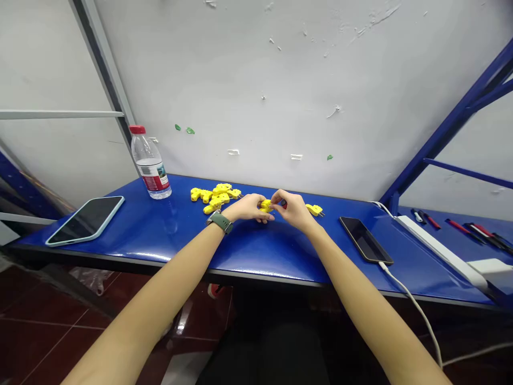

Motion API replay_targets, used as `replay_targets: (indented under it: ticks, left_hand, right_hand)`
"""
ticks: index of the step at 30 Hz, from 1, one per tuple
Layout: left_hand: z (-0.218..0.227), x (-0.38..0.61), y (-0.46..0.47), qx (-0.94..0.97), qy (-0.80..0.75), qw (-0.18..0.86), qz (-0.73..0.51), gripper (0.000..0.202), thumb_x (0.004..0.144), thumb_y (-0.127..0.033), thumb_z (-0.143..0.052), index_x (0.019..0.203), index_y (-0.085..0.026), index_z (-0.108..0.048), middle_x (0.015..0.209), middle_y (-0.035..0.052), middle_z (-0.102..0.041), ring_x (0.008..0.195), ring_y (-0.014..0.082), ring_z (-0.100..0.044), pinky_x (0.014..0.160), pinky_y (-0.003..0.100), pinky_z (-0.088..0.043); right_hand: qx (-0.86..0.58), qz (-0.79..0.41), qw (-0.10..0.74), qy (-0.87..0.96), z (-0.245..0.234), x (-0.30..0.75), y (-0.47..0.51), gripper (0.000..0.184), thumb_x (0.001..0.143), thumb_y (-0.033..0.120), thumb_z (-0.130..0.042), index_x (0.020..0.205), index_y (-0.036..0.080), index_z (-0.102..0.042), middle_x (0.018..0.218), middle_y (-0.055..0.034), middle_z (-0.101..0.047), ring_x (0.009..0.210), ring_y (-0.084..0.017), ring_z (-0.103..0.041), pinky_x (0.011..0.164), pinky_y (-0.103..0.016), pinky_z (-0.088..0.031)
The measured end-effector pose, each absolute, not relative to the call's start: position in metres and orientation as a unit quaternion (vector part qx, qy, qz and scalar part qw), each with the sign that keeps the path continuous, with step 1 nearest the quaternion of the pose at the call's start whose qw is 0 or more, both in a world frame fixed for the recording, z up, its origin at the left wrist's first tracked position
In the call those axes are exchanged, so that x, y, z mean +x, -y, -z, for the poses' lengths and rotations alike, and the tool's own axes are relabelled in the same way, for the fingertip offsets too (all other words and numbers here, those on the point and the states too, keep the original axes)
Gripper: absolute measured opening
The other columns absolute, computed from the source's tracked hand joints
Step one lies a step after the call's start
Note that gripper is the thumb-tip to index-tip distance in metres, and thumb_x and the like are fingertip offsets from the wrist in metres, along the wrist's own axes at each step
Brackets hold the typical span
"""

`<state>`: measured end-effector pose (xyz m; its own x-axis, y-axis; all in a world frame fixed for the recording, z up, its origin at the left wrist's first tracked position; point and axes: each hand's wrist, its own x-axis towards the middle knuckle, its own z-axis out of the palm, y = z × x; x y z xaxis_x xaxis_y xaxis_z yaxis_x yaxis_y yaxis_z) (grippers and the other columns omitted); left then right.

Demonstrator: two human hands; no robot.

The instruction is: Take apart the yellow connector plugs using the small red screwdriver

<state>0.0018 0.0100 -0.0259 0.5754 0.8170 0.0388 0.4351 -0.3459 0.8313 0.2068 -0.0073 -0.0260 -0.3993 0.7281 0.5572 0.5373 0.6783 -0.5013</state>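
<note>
My left hand (249, 207) and my right hand (292, 208) meet over the blue table (168, 235), both pinching one small yellow plastic connector (265, 205) between them. My right hand's fingers also touch a small dark part (283, 202) at the connector's end. A pile of several similar yellow connectors (215, 195) lies just left of my left hand. One more yellow connector with metal pins (315, 210) lies right of my right hand. A watch (220, 221) sits on my left wrist.
A water bottle with a red cap (150, 166) stands at the back left. A tablet (85, 219) lies at the far left. A phone (365, 239) with a white cable lies to the right, beside a white power strip (441, 247) and several pens (473, 230).
</note>
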Motion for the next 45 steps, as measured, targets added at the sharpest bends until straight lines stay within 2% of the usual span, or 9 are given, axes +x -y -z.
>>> replay_targets:
  ticks: [13,19,21,24,26,29,33,38,45]
  left_hand:
    - [0.026,0.003,-0.009,0.786,-0.361,0.445,-0.232,0.044,0.072,-0.043,-0.087,0.099,-0.016,-0.065,0.085,0.0067,-0.077,0.083,0.0252,-0.078,0.074,0.034,-0.062]
    - [0.020,0.003,-0.004,0.771,-0.338,0.488,-0.230,0.048,0.073,-0.044,-0.086,0.104,-0.013,-0.065,0.088,0.0080,-0.076,0.082,0.0233,-0.076,0.075,0.035,-0.060]
    - [0.018,0.003,-0.002,0.757,-0.347,0.502,-0.233,0.052,0.074,-0.043,-0.086,0.109,-0.013,-0.062,0.088,0.0074,-0.075,0.078,0.0208,-0.074,0.073,0.034,-0.059]
    - [0.017,0.002,0.000,0.731,-0.369,0.520,-0.245,0.065,0.073,-0.041,-0.087,0.123,-0.016,-0.055,0.088,0.0040,-0.073,0.074,0.0174,-0.070,0.067,0.030,-0.056]
    - [0.018,0.001,0.000,0.728,-0.371,0.524,-0.240,0.067,0.074,-0.041,-0.086,0.128,-0.018,-0.053,0.088,0.0019,-0.071,0.073,0.0154,-0.067,0.065,0.027,-0.053]
    - [0.021,0.001,-0.002,0.727,-0.382,0.525,-0.225,0.053,0.078,-0.041,-0.081,0.120,-0.018,-0.057,0.084,0.0003,-0.068,0.066,0.0116,-0.060,0.061,0.025,-0.047]
    - [0.023,0.001,-0.003,0.714,-0.388,0.537,-0.228,0.035,0.078,-0.035,-0.079,0.101,-0.017,-0.059,0.079,-0.0017,-0.060,0.062,0.0093,-0.052,0.055,0.024,-0.040]
    - [0.022,0.000,-0.002,0.719,-0.411,0.517,-0.216,0.036,0.069,-0.019,-0.078,0.099,-0.018,-0.057,0.076,-0.0044,-0.056,0.060,0.0090,-0.048,0.056,0.024,-0.039]
    - [0.021,0.001,-0.001,0.721,-0.418,0.513,-0.207,0.034,0.067,-0.017,-0.076,0.096,-0.017,-0.057,0.074,-0.0039,-0.055,0.058,0.0092,-0.047,0.055,0.024,-0.037]
  right_hand:
    - [-0.397,-0.095,0.387,0.827,0.026,0.208,0.006,0.007,0.084,0.022,-0.066,0.090,0.022,-0.063,0.089,-0.0030,-0.070,0.084,-0.018,-0.064,0.077,-0.030,-0.051]
    - [-0.426,-0.088,0.406,0.804,0.025,0.211,0.005,0.017,0.083,0.034,-0.072,0.089,0.021,-0.062,0.081,-0.0008,-0.062,0.074,-0.017,-0.057,0.073,-0.030,-0.048]
    - [-0.423,-0.080,0.426,0.796,0.020,0.216,0.007,0.021,0.085,0.036,-0.069,0.097,0.021,-0.062,0.087,-0.0029,-0.063,0.078,-0.019,-0.058,0.078,-0.033,-0.050]
    - [-0.382,-0.035,0.499,0.777,0.010,0.226,0.010,0.027,0.091,0.032,-0.058,0.116,0.021,-0.059,0.109,-0.0097,-0.062,0.097,-0.023,-0.061,0.093,-0.041,-0.052]
    - [-0.349,-0.016,0.532,0.771,0.004,0.233,0.011,0.029,0.094,0.032,-0.055,0.120,0.022,-0.059,0.116,-0.0120,-0.060,0.104,-0.025,-0.062,0.099,-0.046,-0.052]
    - [-0.317,-0.045,0.581,0.748,-0.001,0.236,0.013,0.025,0.101,0.040,-0.053,0.122,0.026,-0.056,0.109,-0.0086,-0.065,0.101,-0.024,-0.068,0.095,-0.046,-0.057]
    - [-0.273,-0.132,0.642,0.704,-0.001,0.230,0.020,0.027,0.103,0.052,-0.053,0.119,0.031,-0.049,0.104,-0.0037,-0.068,0.091,-0.021,-0.076,0.082,-0.040,-0.064]
    - [-0.254,-0.178,0.642,0.701,0.000,0.220,0.028,0.035,0.099,0.059,-0.057,0.117,0.031,-0.046,0.102,-0.0027,-0.065,0.083,-0.020,-0.077,0.070,-0.035,-0.067]
    - [-0.241,-0.185,0.631,0.714,0.003,0.214,0.026,0.031,0.101,0.056,-0.055,0.115,0.031,-0.044,0.101,-0.0019,-0.065,0.081,-0.017,-0.075,0.070,-0.034,-0.067]
